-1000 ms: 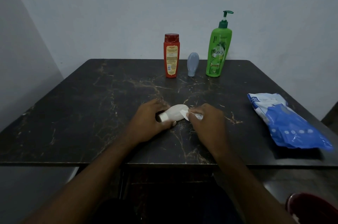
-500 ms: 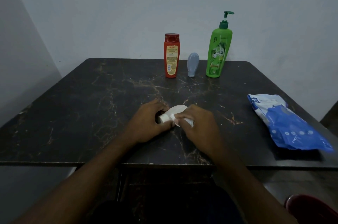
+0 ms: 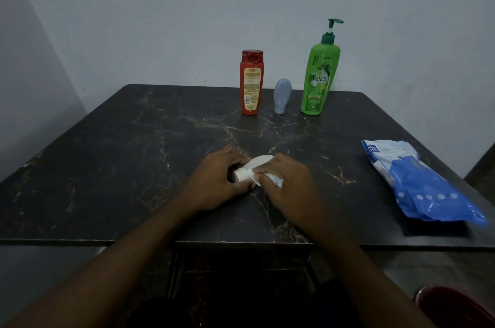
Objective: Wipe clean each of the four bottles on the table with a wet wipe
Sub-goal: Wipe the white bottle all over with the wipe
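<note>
A small white bottle (image 3: pixel 257 162) lies on its side near the middle of the dark marble table (image 3: pixel 120 161). My left hand (image 3: pixel 217 180) grips its cap end. My right hand (image 3: pixel 290 183) holds a white wet wipe (image 3: pixel 276 180) pressed against the bottle's body and covers most of it. At the table's far edge stand a red bottle (image 3: pixel 251 82), a small grey-blue tube (image 3: pixel 281 95) on its cap, and a tall green pump bottle (image 3: pixel 320 78).
A blue and white wipes pack (image 3: pixel 417 180) lies flat at the table's right side. A dark red object (image 3: pixel 455 306) shows below the table at bottom right. Pale walls close in behind and to the left.
My right hand has slid the wipe leftward along the white bottle, toward its cap, now covering more of it. My left hand has kept its hold.
</note>
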The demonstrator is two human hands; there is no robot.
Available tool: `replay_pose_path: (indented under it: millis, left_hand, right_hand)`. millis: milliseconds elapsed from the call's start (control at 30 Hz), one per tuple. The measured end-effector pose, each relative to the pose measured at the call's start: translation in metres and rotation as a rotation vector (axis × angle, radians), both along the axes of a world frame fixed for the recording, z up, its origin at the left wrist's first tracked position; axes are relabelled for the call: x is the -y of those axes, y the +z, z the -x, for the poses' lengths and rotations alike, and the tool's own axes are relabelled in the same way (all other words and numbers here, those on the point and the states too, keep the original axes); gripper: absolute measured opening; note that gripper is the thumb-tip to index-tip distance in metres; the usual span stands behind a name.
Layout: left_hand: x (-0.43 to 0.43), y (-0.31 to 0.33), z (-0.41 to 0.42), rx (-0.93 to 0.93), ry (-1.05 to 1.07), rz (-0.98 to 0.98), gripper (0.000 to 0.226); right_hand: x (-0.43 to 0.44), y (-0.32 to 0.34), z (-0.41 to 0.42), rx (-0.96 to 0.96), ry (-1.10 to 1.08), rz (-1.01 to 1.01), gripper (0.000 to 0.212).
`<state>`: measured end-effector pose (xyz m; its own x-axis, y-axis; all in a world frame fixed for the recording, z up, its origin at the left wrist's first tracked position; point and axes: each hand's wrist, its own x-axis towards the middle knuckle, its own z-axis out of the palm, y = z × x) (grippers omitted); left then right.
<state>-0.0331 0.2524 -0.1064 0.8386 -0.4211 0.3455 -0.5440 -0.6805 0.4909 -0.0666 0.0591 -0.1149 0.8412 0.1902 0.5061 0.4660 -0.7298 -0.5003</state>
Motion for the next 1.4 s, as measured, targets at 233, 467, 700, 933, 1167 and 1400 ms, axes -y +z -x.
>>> replay_pose_path:
  millis: [233,467,700,933,1167,1400]
  left_hand:
    - [0.001,0.001,0.001,-0.005,0.007,-0.001,0.054]
    - [-0.001,0.002,0.001,-0.004,0.020,0.030,0.046]
    - [0.001,0.002,0.000,-0.022,-0.002,0.044,0.046]
    - [-0.001,0.000,0.000,-0.006,-0.019,0.053,0.046]
    - [0.000,0.002,0.000,-0.011,-0.007,0.040,0.050]
    - [0.000,0.003,0.001,-0.023,-0.001,0.054,0.049]
  right_hand:
    - [0.011,0.003,-0.003,-0.077,-0.287,-0.125,0.018]
    - [0.008,0.000,0.002,-0.047,-0.003,-0.066,0.031]
    - [0.011,-0.002,-0.001,-0.020,-0.174,-0.102,0.022]
    - [0.003,0.002,0.003,-0.007,-0.029,-0.078,0.021]
    - [0.009,-0.002,0.000,-0.011,-0.121,-0.152,0.016]
    - [0.011,0.005,0.006,0.008,-0.120,-0.166,0.017]
